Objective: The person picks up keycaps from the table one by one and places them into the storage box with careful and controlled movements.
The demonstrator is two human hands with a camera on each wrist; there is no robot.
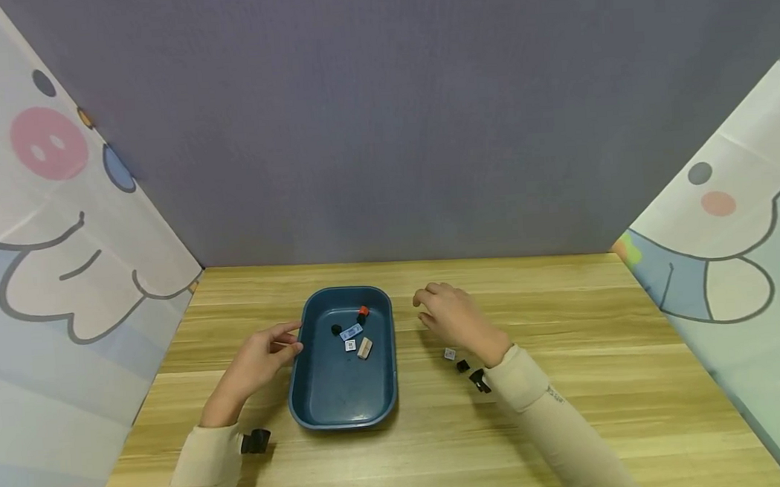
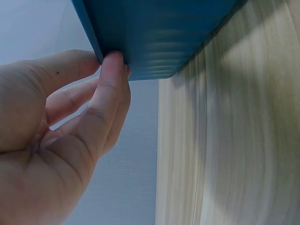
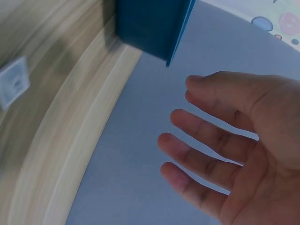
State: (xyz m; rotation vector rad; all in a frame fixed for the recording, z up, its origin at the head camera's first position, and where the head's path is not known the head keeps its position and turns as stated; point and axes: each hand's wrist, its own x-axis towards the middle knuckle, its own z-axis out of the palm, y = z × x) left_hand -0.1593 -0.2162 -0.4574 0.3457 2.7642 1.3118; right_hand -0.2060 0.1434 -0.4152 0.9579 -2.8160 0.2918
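A dark blue tray (image 1: pixel 346 395) rests on the wooden table, left of the middle. My left hand (image 1: pixel 263 359) pinches its left rim; in the left wrist view the thumb and fingertips (image 2: pixel 112 65) meet at the rim's edge. Inside the tray lie a beige block (image 1: pixel 365 348), a white square tag (image 1: pixel 350 345), a light blue strip (image 1: pixel 351 332), a small black piece (image 1: pixel 336 329) and a red-orange piece (image 1: pixel 363 311) against another black one. To the right of the tray, my right hand (image 1: pixel 455 318) hovers with loosely bent, spread fingers (image 3: pixel 183 147) and holds nothing.
On the table below my right hand are a white square tag (image 1: pixel 450 354) and a small black cube (image 1: pixel 463 366). Black wrist cameras (image 1: pixel 255 441) stick out from both sleeves. A grey wall (image 1: pixel 383 125) stands behind the table, with cartoon-printed sheets (image 1: pixel 720 268) at both sides.
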